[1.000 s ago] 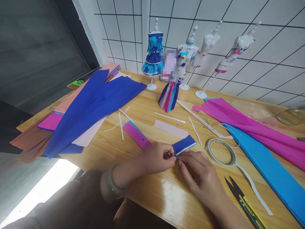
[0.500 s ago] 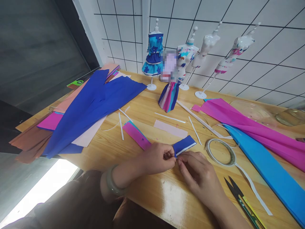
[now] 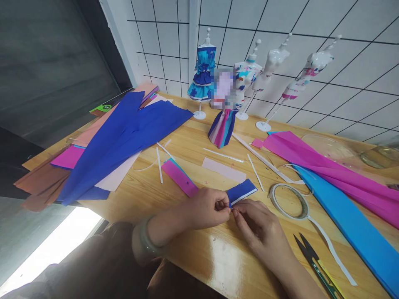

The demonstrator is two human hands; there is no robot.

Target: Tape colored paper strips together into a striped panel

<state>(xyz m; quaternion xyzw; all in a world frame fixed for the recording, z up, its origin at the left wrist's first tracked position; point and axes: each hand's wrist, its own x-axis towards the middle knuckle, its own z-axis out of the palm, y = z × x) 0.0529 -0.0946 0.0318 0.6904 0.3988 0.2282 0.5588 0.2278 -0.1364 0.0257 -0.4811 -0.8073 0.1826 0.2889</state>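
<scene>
A short blue strip of crepe paper (image 3: 242, 190) with a white band along its near edge is pinched between both hands. My left hand (image 3: 209, 207) has its fingers curled closed on the strip's near left end. Thumb and fingertips of my right hand (image 3: 264, 228) press together on the same end, touching the left fingertips. The pinched part is mostly hidden by the fingers. Just beyond the left hand lies a pink strip (image 3: 180, 177) with a teal edge, its near end covered by that hand. A pale pink strip (image 3: 223, 169) lies flat beyond the blue one.
Right of my hands are a tape roll (image 3: 289, 201) with a loose white tail and thread snips (image 3: 316, 261). Magenta (image 3: 311, 160) and light-blue sheets (image 3: 343, 220) lie farther right. Blue sheets (image 3: 124, 137) cover the left. Small mannequins (image 3: 246, 79) stand along the wall.
The view has tilted slightly, so everything sits a little lower in the picture. Both hands keep their pinch on the blue strip, with hardly any visible movement.
</scene>
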